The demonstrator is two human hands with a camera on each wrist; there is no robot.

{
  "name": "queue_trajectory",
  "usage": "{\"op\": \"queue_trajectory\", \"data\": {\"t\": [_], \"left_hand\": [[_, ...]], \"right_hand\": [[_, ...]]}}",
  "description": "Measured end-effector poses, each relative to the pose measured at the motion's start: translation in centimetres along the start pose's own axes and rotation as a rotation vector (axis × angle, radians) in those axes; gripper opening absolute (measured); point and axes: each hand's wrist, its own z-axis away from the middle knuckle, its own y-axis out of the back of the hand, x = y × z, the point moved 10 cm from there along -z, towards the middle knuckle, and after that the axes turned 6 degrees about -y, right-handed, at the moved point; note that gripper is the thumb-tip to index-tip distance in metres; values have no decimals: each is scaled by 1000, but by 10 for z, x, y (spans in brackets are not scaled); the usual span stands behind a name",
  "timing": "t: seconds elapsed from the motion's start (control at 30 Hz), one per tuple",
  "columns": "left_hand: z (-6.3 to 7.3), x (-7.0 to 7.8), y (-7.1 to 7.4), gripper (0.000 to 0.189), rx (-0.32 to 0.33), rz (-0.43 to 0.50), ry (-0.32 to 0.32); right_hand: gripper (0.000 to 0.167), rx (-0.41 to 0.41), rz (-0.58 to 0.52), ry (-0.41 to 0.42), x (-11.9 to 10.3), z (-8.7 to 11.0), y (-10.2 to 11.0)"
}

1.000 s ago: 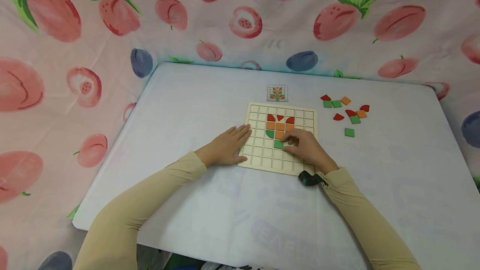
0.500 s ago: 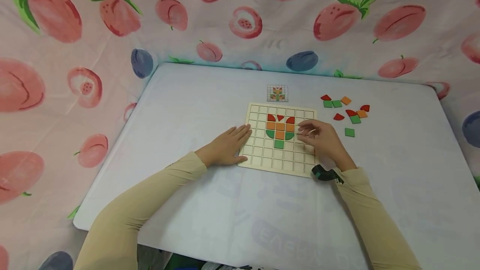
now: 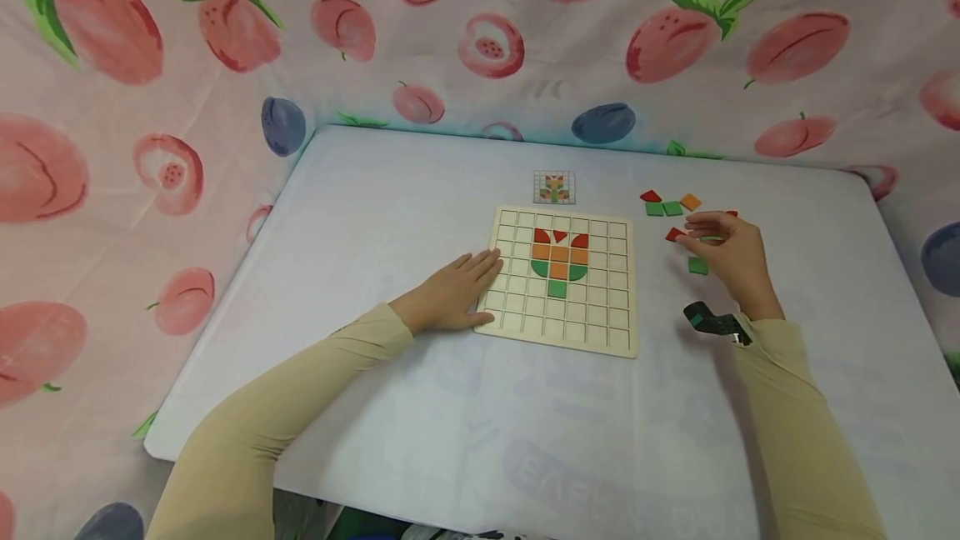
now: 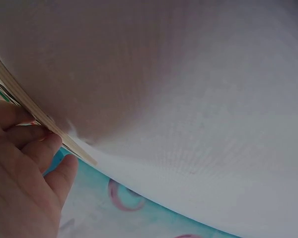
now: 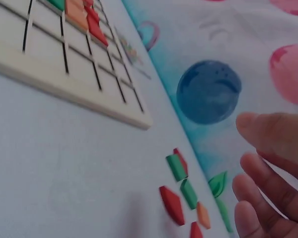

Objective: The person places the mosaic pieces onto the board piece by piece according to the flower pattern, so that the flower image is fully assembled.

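Observation:
A wooden grid board (image 3: 525, 319) lies on the table, with red, orange and green pieces set in its upper middle squares. The left hand (image 3: 455, 290) rests flat on the board's left edge, fingers straight. In the left wrist view, its fingertips lie along the board's edge (image 4: 44, 116). To the right of the board, the right hand (image 3: 731, 261) hovers over the loose pieces, fingers apart and nothing between them. A red piece (image 3: 673, 235) lies by its thumb tip, and a green square (image 3: 697, 266) shows just below. The hand hides some other pieces.
Behind the board lies a small pattern card (image 3: 554, 187). Two green squares (image 3: 663, 208), a red piece (image 3: 650, 196) and an orange square (image 3: 691, 202) lie at the back right. A fruit-printed cloth (image 3: 450, 48) hangs along the table's far and left sides.
A green curved piece now sits right of the lower orange square. The right hand has left the board and moved right to the loose pieces. The left hand has stayed put.

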Motion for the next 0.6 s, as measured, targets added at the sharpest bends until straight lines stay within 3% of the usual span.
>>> {"op": "queue_trajectory", "data": {"t": [0.13,0.23,0.4,0.6], "left_hand": [[0,0,-1,85,13,0,-5],[-1,0,-2,85,21,-1,-10],[-1,-1,-2,85,17,3,-6],[1,0,1,85,9,8,-1]], "right_hand": [[50,43,-9,-94,20,-9,-1],[47,47,72,-128,27,-13,-5],[44,7,202,-120,30,-20,-13],[42,-40,238,-100,30,-29,-20]]}}
